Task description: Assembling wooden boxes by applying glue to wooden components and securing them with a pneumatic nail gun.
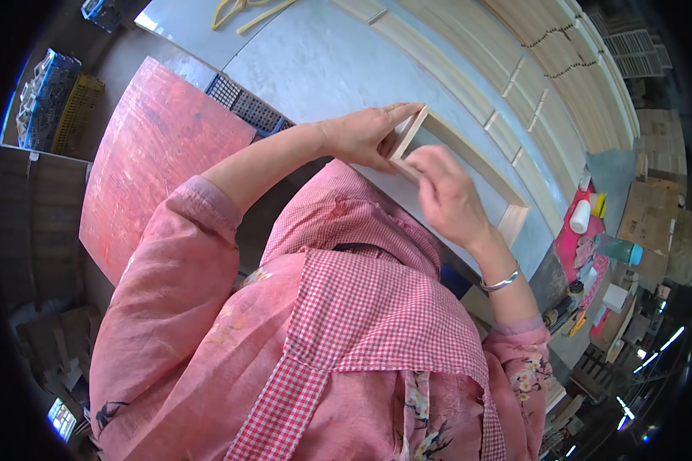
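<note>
A shallow rectangular frame of pale wood rests on the grey-white tabletop, in front of my body. At its left end my left hand grips the short side, thumb on the near side and fingers stretched toward the far corner. My right hand is over the near long side, close to the left corner. Its fingers are curled inward and a little blurred; whether they pinch something small is hidden. A metal bangle circles the right wrist.
Long pale wooden strips lie in rows across the far right. A reddish board stands at the left, beside blue plastic baskets. At the right are a white bottle, a teal-lidded jar and cardboard.
</note>
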`<control>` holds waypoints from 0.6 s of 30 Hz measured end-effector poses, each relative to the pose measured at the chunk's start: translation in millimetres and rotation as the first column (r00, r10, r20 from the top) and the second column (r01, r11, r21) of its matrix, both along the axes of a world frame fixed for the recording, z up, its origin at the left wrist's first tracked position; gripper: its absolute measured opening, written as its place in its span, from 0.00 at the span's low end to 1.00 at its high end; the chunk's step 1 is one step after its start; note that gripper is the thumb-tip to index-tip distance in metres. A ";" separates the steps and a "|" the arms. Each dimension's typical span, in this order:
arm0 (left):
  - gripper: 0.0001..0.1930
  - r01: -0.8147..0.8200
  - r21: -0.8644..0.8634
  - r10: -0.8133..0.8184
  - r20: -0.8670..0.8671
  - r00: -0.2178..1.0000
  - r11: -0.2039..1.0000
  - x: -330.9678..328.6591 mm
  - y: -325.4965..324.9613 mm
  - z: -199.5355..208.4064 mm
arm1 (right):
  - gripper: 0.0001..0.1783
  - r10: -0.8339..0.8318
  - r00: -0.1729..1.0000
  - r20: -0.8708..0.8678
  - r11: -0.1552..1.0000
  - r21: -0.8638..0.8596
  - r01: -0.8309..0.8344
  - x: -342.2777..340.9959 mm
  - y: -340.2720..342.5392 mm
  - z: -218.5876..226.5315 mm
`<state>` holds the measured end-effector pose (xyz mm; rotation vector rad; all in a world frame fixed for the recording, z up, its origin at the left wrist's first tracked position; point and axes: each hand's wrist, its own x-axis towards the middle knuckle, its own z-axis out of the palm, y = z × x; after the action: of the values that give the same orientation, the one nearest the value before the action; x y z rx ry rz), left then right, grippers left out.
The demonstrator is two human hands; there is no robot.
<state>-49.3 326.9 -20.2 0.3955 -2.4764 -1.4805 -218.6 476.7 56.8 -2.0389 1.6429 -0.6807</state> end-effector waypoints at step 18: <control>0.59 0.000 0.149 -0.026 0.171 0.985 0.989 -13.5 -4.6 5.2 | 0.23 -0.621 0.781 -0.064 0.696 -0.505 0.511 -141.9 55.5 -29.3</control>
<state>-62.7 322.4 -14.9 0.5584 -2.5095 -1.7098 -360.5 532.2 27.6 -1.9381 2.5111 -1.1834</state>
